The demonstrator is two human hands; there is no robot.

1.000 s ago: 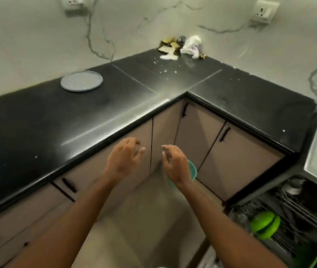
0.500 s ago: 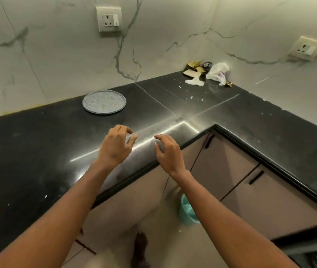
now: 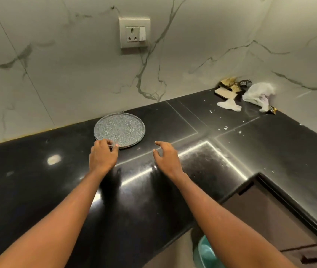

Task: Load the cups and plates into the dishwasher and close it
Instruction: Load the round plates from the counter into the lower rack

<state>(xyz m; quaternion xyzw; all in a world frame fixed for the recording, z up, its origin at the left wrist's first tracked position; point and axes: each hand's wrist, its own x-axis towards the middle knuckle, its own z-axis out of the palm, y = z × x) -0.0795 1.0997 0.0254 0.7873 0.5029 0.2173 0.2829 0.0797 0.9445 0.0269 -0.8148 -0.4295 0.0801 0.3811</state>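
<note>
Taking the plate [image 3: 119, 129] off the table [image 3: 37, 190].
It lies near the table's back edge. My left hand [image 3: 103, 157] pinches its near rim; my right hand [image 3: 166, 159] hovers just beside it, fingers [image 3: 160, 144] spread and empty. Next, I reckon, I lift it level and carry it to the dishwasher, which is out of view.

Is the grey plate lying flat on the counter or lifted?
Flat: the grey plate rests on the black countertop; left hand touches its rim.

left hand [image 3: 103, 156] forward, now pinching plate [image 3: 119, 129]
</note>
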